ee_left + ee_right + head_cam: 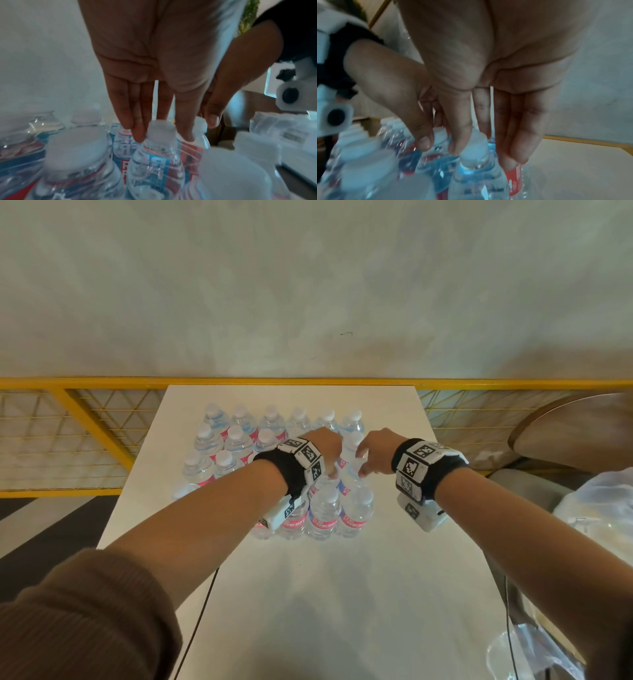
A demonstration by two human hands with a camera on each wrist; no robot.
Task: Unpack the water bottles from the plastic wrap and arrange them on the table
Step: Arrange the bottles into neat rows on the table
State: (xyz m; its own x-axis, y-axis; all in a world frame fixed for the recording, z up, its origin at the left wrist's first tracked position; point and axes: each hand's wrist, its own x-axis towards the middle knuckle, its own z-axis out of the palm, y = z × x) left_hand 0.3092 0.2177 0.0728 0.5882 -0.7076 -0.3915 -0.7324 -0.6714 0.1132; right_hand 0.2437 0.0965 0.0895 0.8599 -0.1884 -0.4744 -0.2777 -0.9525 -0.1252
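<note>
Right now both hands reach down among the clear, white-capped plastic water bottles (322, 508) massed on the white table (308, 594). Left hand (154, 54) and right hand (488, 67) hang straight-fingered around caps, gripping nothing. Full, slick and squashy, they're probably best lifted by the stiff neck.

A yellow mesh railing (102, 419) runs behind — a round wooden tabletop (579, 429) sits at right.

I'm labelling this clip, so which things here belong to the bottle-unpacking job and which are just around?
Job: water bottles standing on the white table; left hand and right hand reaching among their caps.

Just around: yellow railing, clear plastic bag, wooden round table.
</note>
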